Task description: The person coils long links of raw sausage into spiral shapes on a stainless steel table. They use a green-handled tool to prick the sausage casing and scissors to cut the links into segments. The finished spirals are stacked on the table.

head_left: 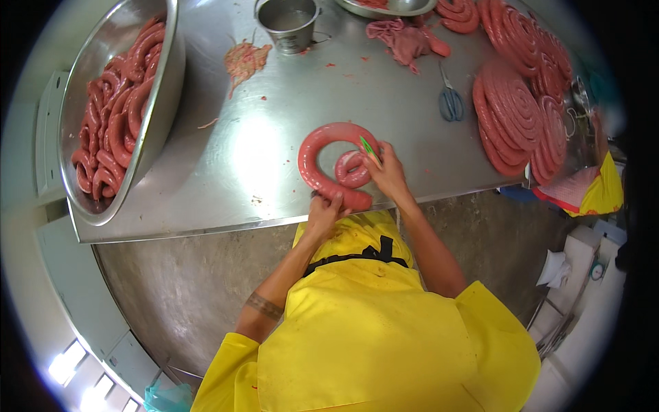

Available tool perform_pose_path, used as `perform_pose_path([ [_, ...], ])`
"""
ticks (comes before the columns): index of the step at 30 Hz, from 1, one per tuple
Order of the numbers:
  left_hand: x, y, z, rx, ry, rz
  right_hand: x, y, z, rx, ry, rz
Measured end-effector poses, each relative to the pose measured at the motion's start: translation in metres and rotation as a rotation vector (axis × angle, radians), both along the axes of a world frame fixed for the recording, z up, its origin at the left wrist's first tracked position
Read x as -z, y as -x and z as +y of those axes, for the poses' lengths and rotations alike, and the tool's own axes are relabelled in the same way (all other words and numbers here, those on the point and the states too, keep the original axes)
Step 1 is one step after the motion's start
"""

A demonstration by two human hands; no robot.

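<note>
A thick pink-red raw sausage (310, 154) lies curled in an open loop on the metal table near its front edge. At its lower part my left hand (324, 214) grips the casing, thumb and fingers closed on it near the blunt end. A paler, thinner curl of sausage (350, 169) sits inside the loop. On the loop's right side is my right hand (388, 172), closed around a slim bright green tool (368, 146) that points up and left over the sausage. The tool's working end is too small to make out.
A large steel basin (177, 89) of sausages stands at left. Coiled sausages (504, 117) are stacked at right, beside blue-handled scissors (450, 103). Farther back are a metal bucket (288, 38), casing scraps (245, 63), a pink cloth-like heap (401, 42) and a steel bowl (405, 8).
</note>
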State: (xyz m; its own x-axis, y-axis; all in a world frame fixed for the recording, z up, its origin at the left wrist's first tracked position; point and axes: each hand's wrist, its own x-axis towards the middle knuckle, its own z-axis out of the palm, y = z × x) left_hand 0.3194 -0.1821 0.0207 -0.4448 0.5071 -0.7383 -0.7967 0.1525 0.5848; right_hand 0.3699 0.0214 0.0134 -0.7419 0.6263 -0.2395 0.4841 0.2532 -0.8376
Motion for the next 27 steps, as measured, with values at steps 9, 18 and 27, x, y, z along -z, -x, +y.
perform_pose_path([
  [9,-0.029,0.081,0.033,0.219,0.666,1.073,-0.054,-0.033,0.14,0.124,-0.339,0.127],
  [18,0.02,0.125,0.114,0.161,0.341,0.69,-0.038,-0.15,0.136,0.043,-0.225,-0.153],
  [27,-0.023,0.046,0.123,0.855,-0.309,1.652,0.0,-0.113,0.068,0.081,-0.114,-0.084],
])
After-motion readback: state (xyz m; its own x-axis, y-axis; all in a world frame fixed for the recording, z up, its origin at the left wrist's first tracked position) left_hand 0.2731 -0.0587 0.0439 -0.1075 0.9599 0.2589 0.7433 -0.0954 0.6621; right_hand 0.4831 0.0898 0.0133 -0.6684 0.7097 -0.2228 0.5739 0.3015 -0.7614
